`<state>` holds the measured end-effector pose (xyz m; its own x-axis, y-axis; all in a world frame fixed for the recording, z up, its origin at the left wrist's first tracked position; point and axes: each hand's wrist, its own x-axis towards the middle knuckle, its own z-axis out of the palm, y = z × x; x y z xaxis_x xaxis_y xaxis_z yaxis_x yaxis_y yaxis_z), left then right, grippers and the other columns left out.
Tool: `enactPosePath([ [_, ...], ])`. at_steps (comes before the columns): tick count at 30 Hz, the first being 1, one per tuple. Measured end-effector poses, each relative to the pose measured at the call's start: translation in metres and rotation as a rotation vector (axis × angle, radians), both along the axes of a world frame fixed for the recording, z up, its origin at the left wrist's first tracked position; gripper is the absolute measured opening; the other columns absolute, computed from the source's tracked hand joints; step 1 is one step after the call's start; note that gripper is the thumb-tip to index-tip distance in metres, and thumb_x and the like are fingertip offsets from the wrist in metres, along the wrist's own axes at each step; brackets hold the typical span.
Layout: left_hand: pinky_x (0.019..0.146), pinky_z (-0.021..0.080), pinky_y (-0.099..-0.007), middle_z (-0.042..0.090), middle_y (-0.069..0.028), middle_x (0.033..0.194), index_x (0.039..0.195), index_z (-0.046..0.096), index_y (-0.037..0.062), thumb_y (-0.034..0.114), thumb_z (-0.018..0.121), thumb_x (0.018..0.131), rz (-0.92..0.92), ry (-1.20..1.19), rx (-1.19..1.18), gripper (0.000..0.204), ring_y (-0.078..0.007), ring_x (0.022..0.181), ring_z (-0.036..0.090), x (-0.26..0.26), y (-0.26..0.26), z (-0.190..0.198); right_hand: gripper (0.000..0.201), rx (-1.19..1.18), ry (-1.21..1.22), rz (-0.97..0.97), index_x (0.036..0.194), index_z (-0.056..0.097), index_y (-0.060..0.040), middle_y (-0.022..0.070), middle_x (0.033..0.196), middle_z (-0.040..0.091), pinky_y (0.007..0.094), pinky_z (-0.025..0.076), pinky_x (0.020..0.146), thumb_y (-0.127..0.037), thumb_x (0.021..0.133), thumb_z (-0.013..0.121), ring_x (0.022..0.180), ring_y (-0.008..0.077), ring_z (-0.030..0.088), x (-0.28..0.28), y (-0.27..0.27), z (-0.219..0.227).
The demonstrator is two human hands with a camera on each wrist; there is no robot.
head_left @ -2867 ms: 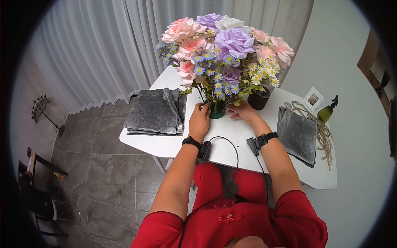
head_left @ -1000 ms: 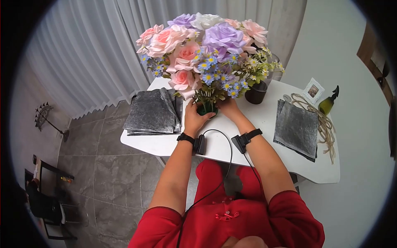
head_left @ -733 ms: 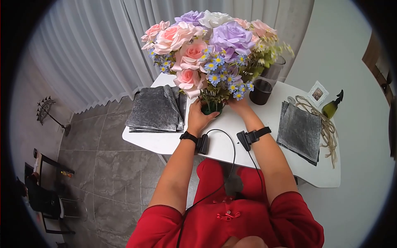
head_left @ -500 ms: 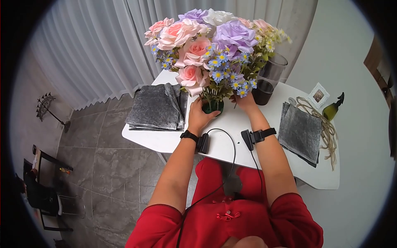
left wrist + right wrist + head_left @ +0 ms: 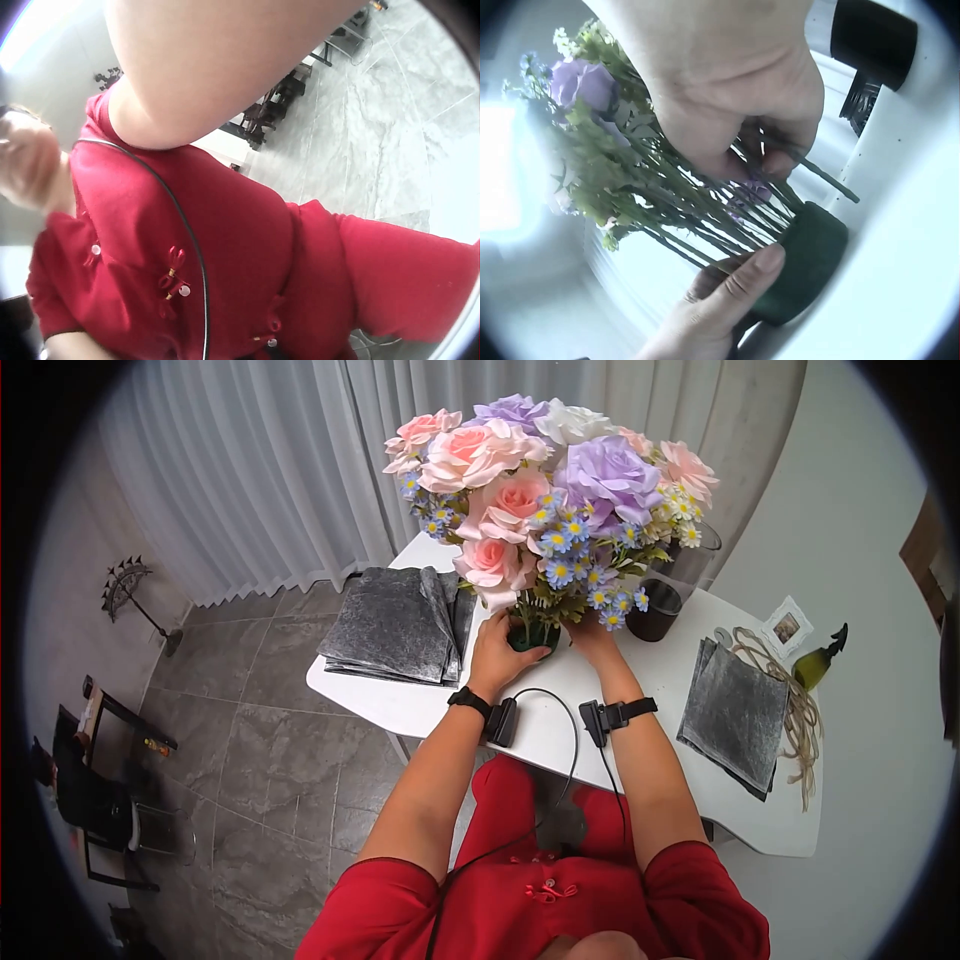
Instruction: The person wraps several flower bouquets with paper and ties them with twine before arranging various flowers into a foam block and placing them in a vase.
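Observation:
A full arrangement of artificial flowers [image 5: 515,505], with pink, lilac and white roses and small daisies, stands in a round dark green base [image 5: 814,259] on the table. My left hand [image 5: 502,658] grips the base from its left side, the thumb across the front in the head view. My right hand [image 5: 597,642] is under the blooms at the right side. In the right wrist view its curled fingers pinch a green flower stem [image 5: 829,180], whose cut end sticks out beside the base. The left wrist view shows only the forearm, red clothing and floor.
Grey sheets [image 5: 395,625] lie stacked at the left, more grey sheets [image 5: 735,705] at the right. Behind the right hand stands a dark-bottomed clear vase [image 5: 655,615]. Beige cord [image 5: 800,735], a small white frame [image 5: 788,628] and a green bottle [image 5: 815,668] sit at the right edge.
The arrangement has turned: blue daisies shifted right, white daisies moved farther back. My left thumb has come across the front of the base. The head view has shifted slightly.

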<state>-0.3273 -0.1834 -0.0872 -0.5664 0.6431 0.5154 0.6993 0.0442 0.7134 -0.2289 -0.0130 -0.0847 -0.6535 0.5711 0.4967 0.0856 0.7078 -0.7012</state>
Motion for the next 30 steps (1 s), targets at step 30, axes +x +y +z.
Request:
enactPosePath([
  [30,0.094,0.044,-0.0387,0.056,-0.0154,0.12,0.114,0.061,0.0005,0.032,0.086,0.059,-0.014,-0.03,-0.069,0.069,-0.0329,0.109,0.053,0.002,-0.001,0.006,0.038,-0.043,0.023,0.173,0.127,0.052,-0.0023,0.015,0.124,0.06,0.0379,0.043,0.094,-0.015,0.092,0.055,0.115,0.0321,0.056,0.028,-0.033,0.058],
])
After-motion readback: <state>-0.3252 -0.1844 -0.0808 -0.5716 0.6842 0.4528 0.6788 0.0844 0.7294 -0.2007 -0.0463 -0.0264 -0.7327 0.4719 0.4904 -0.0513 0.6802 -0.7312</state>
